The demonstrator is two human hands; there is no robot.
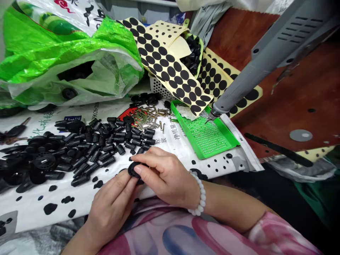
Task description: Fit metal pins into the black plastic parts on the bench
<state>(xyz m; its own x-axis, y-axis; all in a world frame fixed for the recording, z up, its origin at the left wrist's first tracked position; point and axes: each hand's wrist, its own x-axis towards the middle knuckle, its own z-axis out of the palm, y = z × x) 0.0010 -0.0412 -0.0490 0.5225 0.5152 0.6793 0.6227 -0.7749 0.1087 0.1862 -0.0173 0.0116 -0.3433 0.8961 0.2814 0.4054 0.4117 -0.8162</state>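
Both hands meet at the table's front edge around a small round black plastic part (133, 170). My left hand (113, 200) grips it from the left, its fingers pressed together and partly hiding it. My right hand (166, 175), with a white bead bracelet (198, 193) at the wrist, pinches the part between thumb and forefinger. Just beyond the hands lies a heap of black ribbed plastic cylinders (106, 141). Larger round black parts (44, 161) are piled to the left. Small metal pieces (150, 117) lie behind the cylinders.
A green tray (202, 153) of small screws stands to the right, under the tip of a grey electric screwdriver (233, 85). Sheets of black round stickers (170, 67) lean over a basket (162, 88). A large green plastic bag (66, 53) fills the back left.
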